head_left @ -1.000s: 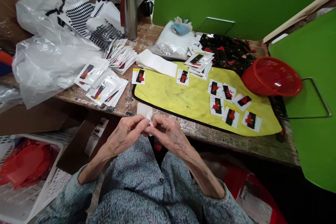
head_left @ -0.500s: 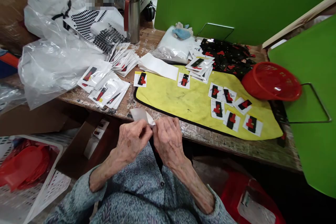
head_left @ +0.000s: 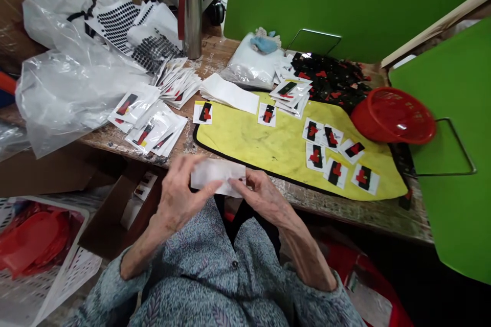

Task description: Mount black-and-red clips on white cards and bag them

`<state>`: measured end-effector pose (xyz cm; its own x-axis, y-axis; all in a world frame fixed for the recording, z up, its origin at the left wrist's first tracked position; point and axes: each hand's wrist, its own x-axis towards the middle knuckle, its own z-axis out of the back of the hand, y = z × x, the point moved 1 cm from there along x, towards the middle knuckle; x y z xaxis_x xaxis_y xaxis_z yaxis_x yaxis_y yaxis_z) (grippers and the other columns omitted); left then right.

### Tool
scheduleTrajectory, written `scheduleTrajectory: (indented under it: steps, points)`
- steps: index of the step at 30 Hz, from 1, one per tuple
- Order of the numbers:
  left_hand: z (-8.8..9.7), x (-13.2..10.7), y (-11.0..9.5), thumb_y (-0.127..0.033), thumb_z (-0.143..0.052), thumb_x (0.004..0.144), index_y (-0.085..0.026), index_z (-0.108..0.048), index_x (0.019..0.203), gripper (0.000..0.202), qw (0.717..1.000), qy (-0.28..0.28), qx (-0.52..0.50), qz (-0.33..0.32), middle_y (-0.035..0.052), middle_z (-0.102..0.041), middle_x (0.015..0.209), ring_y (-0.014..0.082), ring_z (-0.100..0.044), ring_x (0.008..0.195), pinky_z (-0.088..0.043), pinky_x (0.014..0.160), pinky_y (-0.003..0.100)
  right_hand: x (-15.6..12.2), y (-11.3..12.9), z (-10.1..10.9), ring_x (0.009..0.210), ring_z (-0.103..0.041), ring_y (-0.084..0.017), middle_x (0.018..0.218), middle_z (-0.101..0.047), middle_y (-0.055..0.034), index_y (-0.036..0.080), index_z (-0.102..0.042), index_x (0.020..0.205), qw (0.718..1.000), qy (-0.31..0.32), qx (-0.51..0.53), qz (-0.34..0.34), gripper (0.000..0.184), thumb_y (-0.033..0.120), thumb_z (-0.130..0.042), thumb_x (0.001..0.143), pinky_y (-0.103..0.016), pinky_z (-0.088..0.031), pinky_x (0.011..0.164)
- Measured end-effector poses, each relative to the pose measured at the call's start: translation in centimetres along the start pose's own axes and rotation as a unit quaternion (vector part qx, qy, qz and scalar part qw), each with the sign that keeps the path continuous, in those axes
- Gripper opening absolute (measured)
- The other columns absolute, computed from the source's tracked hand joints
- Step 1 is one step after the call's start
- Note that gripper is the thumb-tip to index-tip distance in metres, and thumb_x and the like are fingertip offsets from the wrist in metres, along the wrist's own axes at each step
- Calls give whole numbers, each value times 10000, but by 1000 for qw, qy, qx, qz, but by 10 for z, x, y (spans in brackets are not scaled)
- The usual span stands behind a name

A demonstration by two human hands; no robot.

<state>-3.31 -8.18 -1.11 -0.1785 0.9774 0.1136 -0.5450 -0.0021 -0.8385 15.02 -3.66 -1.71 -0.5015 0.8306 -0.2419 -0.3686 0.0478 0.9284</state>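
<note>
Both my hands hold a white paper strip [head_left: 217, 174] flat in front of my lap, just below the table's front edge. My left hand [head_left: 180, 199] pinches its left end and my right hand [head_left: 261, 195] pinches its right end. Beyond them a yellow mat [head_left: 264, 140] lies on the table with several small white cards [head_left: 337, 163] that carry black and red pieces. More white strips [head_left: 229, 93] are stacked at the mat's far left corner.
A red basket [head_left: 391, 116] stands at the mat's right end beside a pile of black and red pieces [head_left: 330, 79]. Bagged cards [head_left: 151, 122], clear plastic bags [head_left: 72, 87] and a steel flask [head_left: 188, 7] fill the left. Green boards [head_left: 452, 127] stand behind and to the right. A white crate [head_left: 42, 260] sits lower left.
The strip was bunched small between my fingertips; now it is spread out flat and wide between both hands, which have moved slightly apart.
</note>
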Motion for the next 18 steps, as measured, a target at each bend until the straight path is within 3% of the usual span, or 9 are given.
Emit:
scheduleTrajectory:
  steps: [2,3,6,8,11,14,16,18]
  points:
    - [7,6,8,-416,-780,678,-206,-565,1201,603,992,-36,-86,80,83,-632,1089,214,-614,934,-502,815,352,-3,-1,1,758,-616,-178,792,-692,-24,179,-692,902,991,12,126,-33,236,388,-607,835,-307,-488,695]
    - [8,8,12,-425,-791,666,-200,-553,1222,646,980,-9,-153,130,88,-650,1082,221,-631,928,-514,805,359,-4,-1,1,791,-624,-185,816,-703,-26,184,-700,921,983,15,175,-45,260,412,-639,812,-318,-497,722]
    - [3,8,20,-435,-780,691,-161,-642,1088,501,899,136,-338,244,88,-716,935,224,-672,833,-535,735,340,-6,-2,-2,803,-627,-179,862,-724,-27,192,-719,915,968,12,241,-72,310,451,-723,745,-321,-498,751]
    - [-2,4,22,-434,-760,721,-147,-693,953,375,867,176,-383,265,77,-725,836,212,-670,784,-528,704,322,-7,-3,-4,770,-625,-161,866,-730,-25,190,-725,900,962,16,259,-84,323,456,-753,719,-308,-494,745]
    - [-9,-2,26,-447,-728,761,-151,-672,735,303,876,168,-375,250,4,-623,598,124,-572,574,-451,550,243,-7,-6,-6,759,-636,-154,858,-736,-26,187,-728,903,953,35,282,-104,333,455,-769,709,-309,-499,758]
    - [-10,-4,32,-493,-649,826,-154,-593,617,402,896,176,-338,226,-45,-474,485,67,-408,446,-330,446,211,-5,-7,-7,784,-656,-166,872,-738,-34,186,-725,939,947,57,297,-113,365,457,-778,699,-324,-509,781]
    - [-6,-2,34,-502,-602,857,-150,-645,763,367,908,201,-306,204,-20,-553,576,99,-505,529,-407,515,229,-3,-9,-7,796,-659,-170,887,-736,-35,186,-718,984,948,58,291,-116,398,452,-782,696,-324,-512,781]
    - [2,0,33,-484,-617,848,-169,-638,1072,386,947,180,-222,145,34,-663,837,170,-617,759,-497,688,306,0,-10,-7,779,-649,-166,886,-730,-31,182,-712,998,956,43,267,-114,403,449,-775,704,-311,-509,747]
